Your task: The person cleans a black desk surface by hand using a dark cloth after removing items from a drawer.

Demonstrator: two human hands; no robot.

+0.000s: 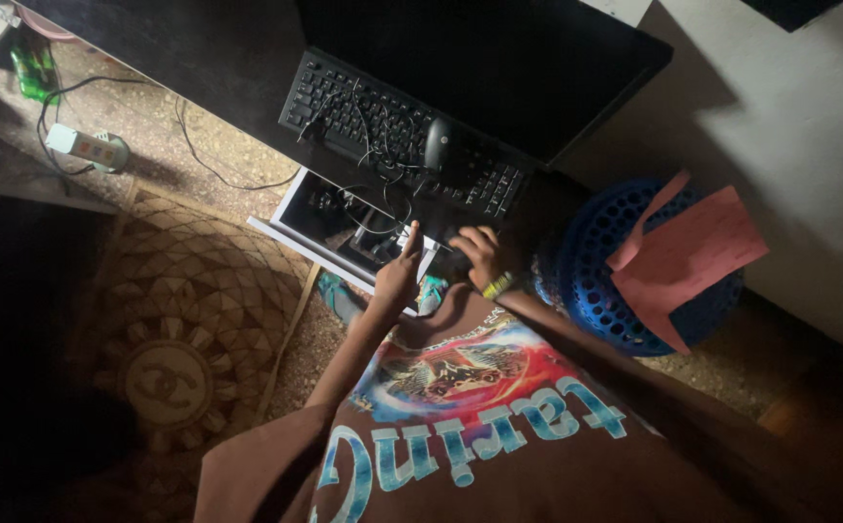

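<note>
I see the left hand open, fingers raised over the pull-out tray; the right hand curls, perhaps gripping something; below the black keyboard.

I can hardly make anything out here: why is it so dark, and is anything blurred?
Head view: dim light, deep shadow over the keyboard and the lower left floor; the wall at right is brightest; left hand and right hand look soft, details murky.
</note>
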